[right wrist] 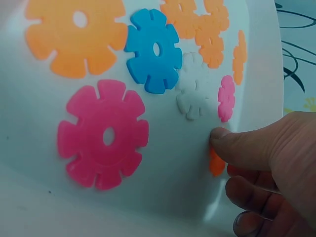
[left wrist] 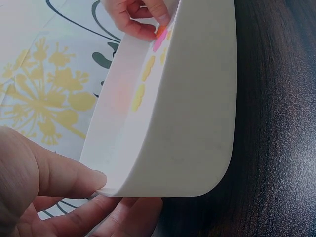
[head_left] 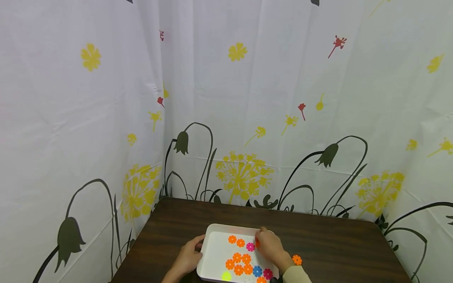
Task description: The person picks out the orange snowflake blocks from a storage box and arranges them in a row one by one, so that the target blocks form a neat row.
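Note:
A white tray [head_left: 214,255] holds several flat notched plastic discs. My left hand [head_left: 189,255] grips the tray's left rim, with the thumb on top and fingers below in the left wrist view. Inside the tray at the far right, my right hand [head_left: 270,247] pinches an orange disc [right wrist: 216,160] close to the tray floor. Left of those fingers lies a pink disc [head_left: 250,247]. Nearer in the tray are a blue disc [head_left: 257,271], a magenta disc [right wrist: 79,136] and a pale white disc [right wrist: 190,94]. Other orange discs [head_left: 237,257] lie flat mid-tray.
A single orange disc [head_left: 297,260] lies on the dark wooden table [head_left: 329,243], right of the tray. A yellow-green disc [head_left: 226,276] is by the tray's near side. Behind the table hangs a white curtain [head_left: 205,98] with a flower print.

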Motion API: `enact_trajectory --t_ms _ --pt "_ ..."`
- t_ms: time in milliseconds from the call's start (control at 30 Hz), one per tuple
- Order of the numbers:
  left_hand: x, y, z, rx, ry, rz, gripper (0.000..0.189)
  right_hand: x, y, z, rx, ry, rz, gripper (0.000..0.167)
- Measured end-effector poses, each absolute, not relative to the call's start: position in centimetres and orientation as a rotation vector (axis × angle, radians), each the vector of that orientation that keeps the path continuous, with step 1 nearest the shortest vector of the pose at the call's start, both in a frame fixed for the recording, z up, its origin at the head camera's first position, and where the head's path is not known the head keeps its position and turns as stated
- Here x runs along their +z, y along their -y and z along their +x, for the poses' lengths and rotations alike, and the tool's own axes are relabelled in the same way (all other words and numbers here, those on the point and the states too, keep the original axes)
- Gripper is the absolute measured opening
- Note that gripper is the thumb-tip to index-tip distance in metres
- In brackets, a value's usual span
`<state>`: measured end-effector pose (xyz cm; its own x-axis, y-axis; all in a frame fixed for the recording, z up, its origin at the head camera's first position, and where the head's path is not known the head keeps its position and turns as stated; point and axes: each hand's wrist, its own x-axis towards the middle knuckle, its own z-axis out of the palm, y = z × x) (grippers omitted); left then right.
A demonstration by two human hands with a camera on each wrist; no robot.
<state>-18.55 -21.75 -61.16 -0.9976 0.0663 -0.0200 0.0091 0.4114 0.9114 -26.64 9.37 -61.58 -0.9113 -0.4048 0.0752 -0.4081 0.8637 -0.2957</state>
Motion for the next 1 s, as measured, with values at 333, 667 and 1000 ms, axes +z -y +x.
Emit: enact_trajectory --t_ms 333,667,1000 --pt "-61.2 21.6 -18.5 1.639 -2.628 0.044 0.070 -62.2 -9.5 -27.0 0.447 3.028 0.664 0.028" --pt "-61.3 21.6 -18.5 1.635 -2.634 0.039 0.069 -62.3 -10.2 -26.9 0.591 3.025 0.715 0.017" --pt "-61.0 21.6 -18.4 1.635 -2.643 0.024 0.070 -58.7 -12.5 -26.5 0.884 2.944 0.822 0.011"
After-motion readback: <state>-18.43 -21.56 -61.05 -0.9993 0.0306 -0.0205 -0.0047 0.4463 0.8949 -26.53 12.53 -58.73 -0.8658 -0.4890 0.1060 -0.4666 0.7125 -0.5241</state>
